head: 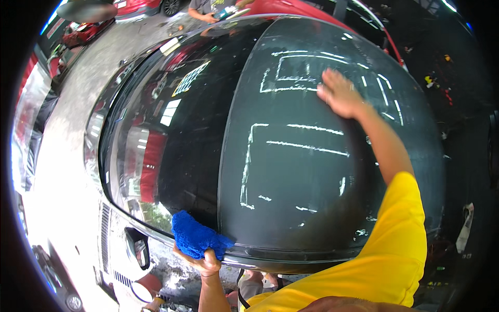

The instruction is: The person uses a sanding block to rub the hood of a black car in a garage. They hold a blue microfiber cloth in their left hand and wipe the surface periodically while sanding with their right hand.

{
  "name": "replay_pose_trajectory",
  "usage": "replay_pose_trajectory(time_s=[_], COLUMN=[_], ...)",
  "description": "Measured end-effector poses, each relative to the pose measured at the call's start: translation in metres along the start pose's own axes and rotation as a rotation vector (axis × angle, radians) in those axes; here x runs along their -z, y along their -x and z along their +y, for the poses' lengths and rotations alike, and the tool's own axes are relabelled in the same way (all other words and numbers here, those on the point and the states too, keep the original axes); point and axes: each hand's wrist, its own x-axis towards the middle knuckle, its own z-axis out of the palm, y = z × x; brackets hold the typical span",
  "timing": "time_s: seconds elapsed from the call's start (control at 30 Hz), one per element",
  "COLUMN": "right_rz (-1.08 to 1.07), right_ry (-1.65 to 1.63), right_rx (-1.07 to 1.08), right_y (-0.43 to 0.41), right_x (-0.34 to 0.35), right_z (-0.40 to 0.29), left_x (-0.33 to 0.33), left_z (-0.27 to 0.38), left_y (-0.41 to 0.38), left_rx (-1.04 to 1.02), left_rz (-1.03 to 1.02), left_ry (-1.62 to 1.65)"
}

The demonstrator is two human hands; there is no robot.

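A dark car roof (288, 175) with bright light reflections spreads out before me. My right hand (339, 93), slightly blurred, reaches across it with the fingers stretched out and nothing in them. It looks laid on the far half of the painted panel or just over it; I cannot tell which. At the near side of the car, my left hand (204, 263) grips a bunched blue microfibre cloth (200, 236). The cloth rests where the dark glass (195, 136) meets the front corner of the roof, and it hides part of that edge.
The side mirror (138, 247) sticks out below the glass. On the floor stands a reddish bucket (146, 288). Across the car, another person's hand (210, 17) holds a power tool (228, 12). A red car (136, 8) is farther back; a dark car (56, 279) stands at lower left.
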Motion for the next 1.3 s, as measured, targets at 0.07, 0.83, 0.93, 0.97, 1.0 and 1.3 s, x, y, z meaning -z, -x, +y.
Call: replay_pose_trajectory(time_s=[0.07,0.83,0.93,0.97,1.0,1.3], right_rz=[0.026,0.032,0.027,0.001,-0.017,-0.115], right_ry=[-0.020,0.043,0.016,0.007,0.030,0.078], right_rx=[-0.153,-0.212,-0.137,-0.073,0.034,0.340], right_y=[-0.074,-0.139,-0.123,-0.099,-0.058,0.111], right_x=[0.003,0.003,-0.002,-0.003,-0.002,-0.004], right_z=[0.018,-0.028,-0.058,-0.069,-0.088,-0.124], left_x=[0.004,0.015,0.007,0.008,0.007,-0.002], left_z=[0.000,-0.026,-0.016,-0.012,-0.014,-0.016], left_y=[-0.002,0.009,0.002,0.007,0.009,0.014], left_rx=[-0.034,-0.158,-0.117,-0.072,-0.066,-0.034], left_rz=[-0.058,-0.156,-0.129,-0.122,-0.117,-0.017], left_ry=[-0.051,-0.074,-0.087,-0.094,-0.088,-0.012])
